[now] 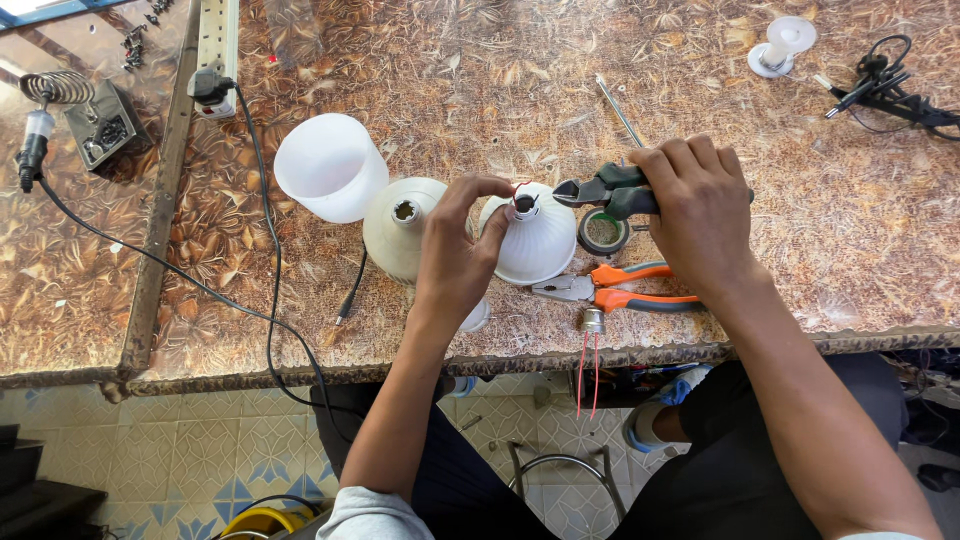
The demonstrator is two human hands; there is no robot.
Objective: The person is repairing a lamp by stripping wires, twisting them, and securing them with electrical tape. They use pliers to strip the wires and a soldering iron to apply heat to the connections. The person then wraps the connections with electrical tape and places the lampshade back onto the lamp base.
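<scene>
My left hand (458,250) pinches the narrow neck of a white cone-shaped bulb housing (540,245), where short red wires stick out. My right hand (700,210) grips dark green-handled cutting pliers (605,190), with the jaws pointing left at the wires on the housing's neck. A second white housing (400,225) stands just left of my left hand. A translucent white dome cover (328,165) lies beside it.
Orange-handled pliers (620,290), a tape roll (603,232) and a metal bulb base with red wires (592,322) hanging over the table edge lie near my right hand. A soldering iron (35,140) on its stand is far left, a power strip (215,50) at top, a screwdriver (620,110) behind.
</scene>
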